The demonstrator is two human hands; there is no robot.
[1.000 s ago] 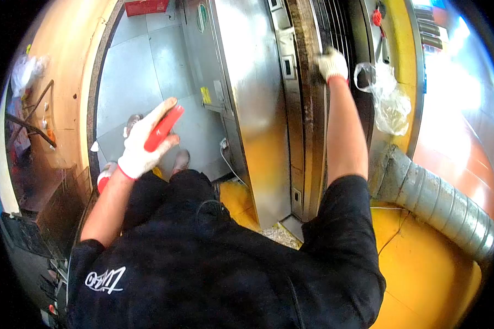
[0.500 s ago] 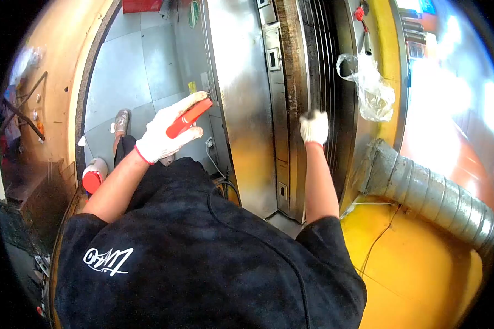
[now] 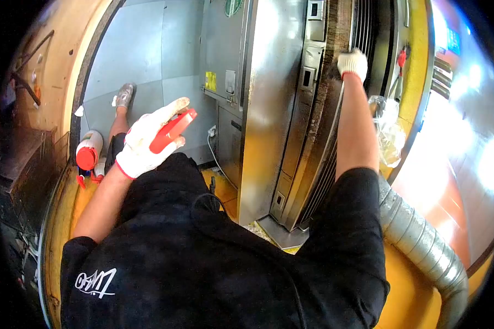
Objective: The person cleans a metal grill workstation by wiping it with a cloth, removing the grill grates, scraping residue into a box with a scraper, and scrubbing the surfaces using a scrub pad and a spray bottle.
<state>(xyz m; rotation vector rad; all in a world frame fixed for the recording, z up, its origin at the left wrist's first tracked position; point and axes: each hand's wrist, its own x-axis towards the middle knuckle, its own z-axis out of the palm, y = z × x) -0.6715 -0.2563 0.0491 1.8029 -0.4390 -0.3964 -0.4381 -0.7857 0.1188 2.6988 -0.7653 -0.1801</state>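
Note:
My left hand (image 3: 142,145), in a white knit glove, is closed around a flat-sided red object (image 3: 173,131). The object's kind is unclear; it sticks out between thumb and fingers, away from any surface. My right hand (image 3: 352,64), gloved too, forms a fist at the upper part of a long metal appliance (image 3: 335,104). It touches the brown, stained strip beside the dark grooves. A bit of something dark shows at the fist's left side, too small to name. Left of the strip runs a metal panel with square switch plates (image 3: 308,78).
A wide silver duct (image 3: 417,227) bends along the right, near a crumpled clear plastic bag (image 3: 389,137). A white container with a red lid (image 3: 88,158) stands on the left. A grey metal cabinet (image 3: 225,49) is ahead, beside the tiled floor (image 3: 134,41).
My right hand has moved up along the appliance, farther from my body. The view has shifted, so the appliance appears further right. The left hand still holds the red object.

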